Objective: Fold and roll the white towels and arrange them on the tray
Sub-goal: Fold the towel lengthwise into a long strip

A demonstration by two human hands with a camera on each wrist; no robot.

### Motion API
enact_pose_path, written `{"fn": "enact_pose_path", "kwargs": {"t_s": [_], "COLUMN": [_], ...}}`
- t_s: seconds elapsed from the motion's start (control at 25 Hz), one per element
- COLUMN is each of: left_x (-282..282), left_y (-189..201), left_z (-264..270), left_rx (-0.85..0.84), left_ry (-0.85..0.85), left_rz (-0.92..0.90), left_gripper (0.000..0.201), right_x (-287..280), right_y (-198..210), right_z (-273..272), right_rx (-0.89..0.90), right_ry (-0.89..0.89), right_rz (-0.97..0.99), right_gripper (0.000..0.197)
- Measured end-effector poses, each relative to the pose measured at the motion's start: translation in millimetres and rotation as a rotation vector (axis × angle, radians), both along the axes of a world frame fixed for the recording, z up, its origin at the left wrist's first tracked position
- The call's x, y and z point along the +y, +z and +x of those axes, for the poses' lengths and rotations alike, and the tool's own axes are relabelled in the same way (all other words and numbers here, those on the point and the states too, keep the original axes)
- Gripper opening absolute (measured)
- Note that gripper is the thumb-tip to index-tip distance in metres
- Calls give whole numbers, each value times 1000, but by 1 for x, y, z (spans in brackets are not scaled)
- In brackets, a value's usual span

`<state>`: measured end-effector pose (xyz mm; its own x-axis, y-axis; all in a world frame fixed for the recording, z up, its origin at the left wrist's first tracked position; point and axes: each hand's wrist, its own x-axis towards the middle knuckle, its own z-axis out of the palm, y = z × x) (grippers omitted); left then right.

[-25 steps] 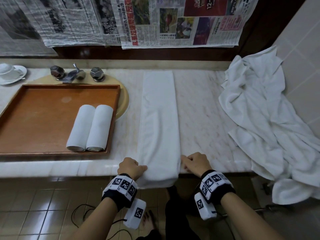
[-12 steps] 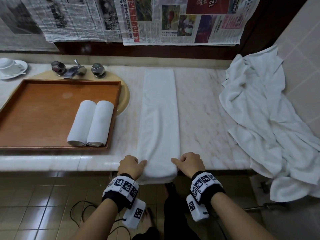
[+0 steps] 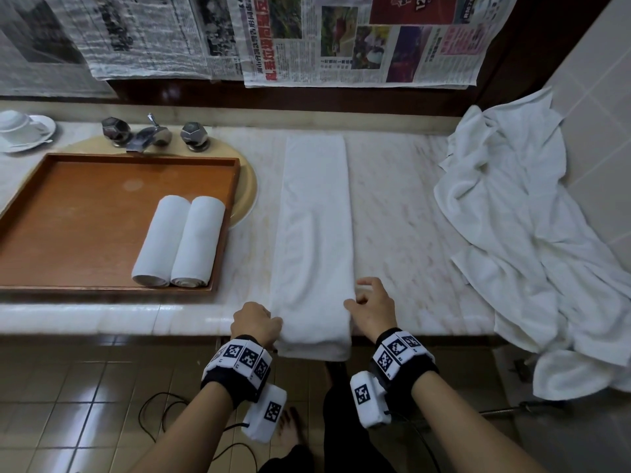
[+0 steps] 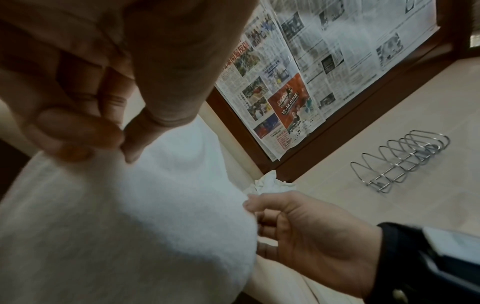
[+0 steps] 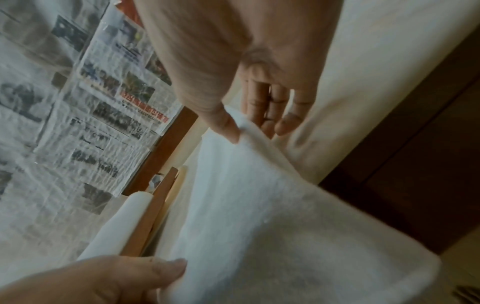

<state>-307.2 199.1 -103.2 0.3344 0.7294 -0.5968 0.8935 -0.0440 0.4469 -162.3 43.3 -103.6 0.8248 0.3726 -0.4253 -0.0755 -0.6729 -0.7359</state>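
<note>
Hands at the near end of the towel strip, looked like the roll was about to start

The folded towel lay lengthwise on the tabletop, its near end hanging just over the edge, probably so there was something to grab. The left hand pinched the near left corner; the right hand sat at the opposite edge, thumb on the cloth, fingers loose, though I couldn't tell if it really gripped. Two rolled towels sat tucked in the tray's corner, leaving room.
</note>
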Motion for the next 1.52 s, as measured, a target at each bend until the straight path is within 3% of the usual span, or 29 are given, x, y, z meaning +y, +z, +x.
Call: {"fn": "enact_pose_path", "kwargs": {"t_s": [0.36, 0.6, 0.8, 0.96, 1.16, 1.52], "left_x": [7, 8, 10, 13, 20, 40], "left_y": [8, 2, 4, 7, 1, -3], "left_z": [0, -4, 2, 14, 26, 62], "left_rx": [-29, -69, -85, -119, -125, -175], "left_ry": [-6, 101, 107, 117, 158, 226], "left_rz": [-60, -46, -68, -58, -25, 29], "left_gripper": [19, 16, 17, 25, 14, 29], "right_x": [-2, -4, -4, 10, 19, 50], "right_y": [-5, -11, -10, -7, -9, -10], "right_z": [5, -2, -1, 4, 14, 39], "right_rx": [-53, -115, -114, -147, -160, -197], "right_ry": [131, 172, 273, 244, 187, 176], "right_rz": [-76, -60, -55, -105, -173, -211], "right_gripper": [30, 20, 30, 19, 23, 12]}}
